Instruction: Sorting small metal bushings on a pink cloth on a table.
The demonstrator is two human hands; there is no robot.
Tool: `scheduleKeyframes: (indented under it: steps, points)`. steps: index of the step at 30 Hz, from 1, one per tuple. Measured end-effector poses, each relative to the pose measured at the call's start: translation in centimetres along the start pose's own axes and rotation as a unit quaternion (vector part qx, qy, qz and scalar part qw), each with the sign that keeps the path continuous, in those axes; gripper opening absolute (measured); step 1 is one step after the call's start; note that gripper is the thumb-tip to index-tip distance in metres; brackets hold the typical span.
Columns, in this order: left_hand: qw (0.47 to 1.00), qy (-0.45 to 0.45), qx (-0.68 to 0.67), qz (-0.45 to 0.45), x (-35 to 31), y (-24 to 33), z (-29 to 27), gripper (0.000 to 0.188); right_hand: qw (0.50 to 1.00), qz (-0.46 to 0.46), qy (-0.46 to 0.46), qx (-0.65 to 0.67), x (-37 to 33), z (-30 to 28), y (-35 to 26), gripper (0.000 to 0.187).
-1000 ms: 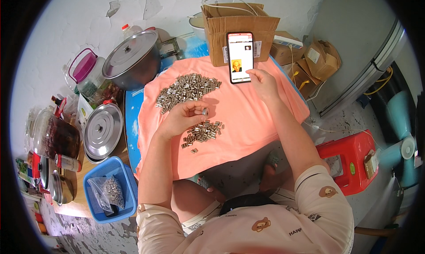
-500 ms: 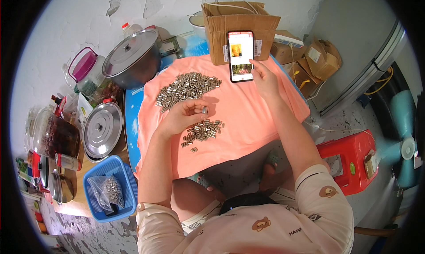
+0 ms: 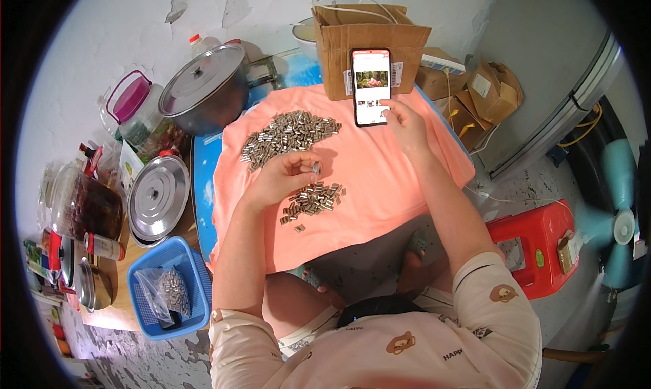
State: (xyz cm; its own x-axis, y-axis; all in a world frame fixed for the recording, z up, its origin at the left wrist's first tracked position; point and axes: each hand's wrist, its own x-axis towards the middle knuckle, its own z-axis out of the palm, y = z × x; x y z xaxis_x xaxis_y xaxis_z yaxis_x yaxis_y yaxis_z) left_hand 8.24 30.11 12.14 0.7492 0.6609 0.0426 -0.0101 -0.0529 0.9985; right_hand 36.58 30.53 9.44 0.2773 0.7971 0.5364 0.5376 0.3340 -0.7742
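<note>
My left hand [image 3: 279, 177] hovers between two heaps of small silvery metal cylinders, with a short metal cylinder [image 3: 316, 167] pinched between thumb and fingertips. The larger heap [image 3: 290, 137] lies beyond this hand. Nearer to me is the smaller heap [image 3: 314, 200], partly behind the hand, with one piece lying apart. A smartphone [image 3: 371, 109] leans upright against a cardboard box [image 3: 339, 56], its lit screen showing pictures. At the screen's lower right is my right hand [image 3: 407, 126], index finger stretched out onto or just over the glass, holding nothing.
A salmon-pink cloth [image 3: 380, 185] covers the table. To the left stand a large lidded pot [image 3: 210, 90], a round metal lid [image 3: 159, 198], jars, and a blue basket [image 3: 139, 307] holding a bag of cylinders. On the right are a red stool [image 3: 553, 253] and a fan [image 3: 620, 226].
The phone's page has scrolled upward: the flower picture is higher and smaller pictures show below. My right fingertip has shifted slightly down the screen. My left hand stays nearly still.
</note>
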Motion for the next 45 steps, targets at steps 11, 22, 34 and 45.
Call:
scheduleKeyframes:
  steps: [11,22,34,45]
  points:
    - [0.999,0.048,-0.010,-0.007,0.5,-0.7,-0.6,0.024,0.984,-0.053,-0.121,-0.119,-1.6,0.6,-2.9,0.014]
    - [0.993,0.088,-0.048,0.061,1.0,-1.2,-1.4,0.028,0.917,-0.194,-0.242,-0.252,-2.7,7.5,-8.0,0.009]
    - [0.995,0.094,-0.019,0.038,0.8,-1.1,-1.5,0.029,0.928,-0.197,-0.240,-0.207,-2.9,7.5,-7.8,0.014]
    - [0.993,0.093,-0.047,0.047,0.9,-1.2,-1.5,0.029,0.935,-0.193,-0.222,-0.197,-2.7,8.6,-6.5,0.015]
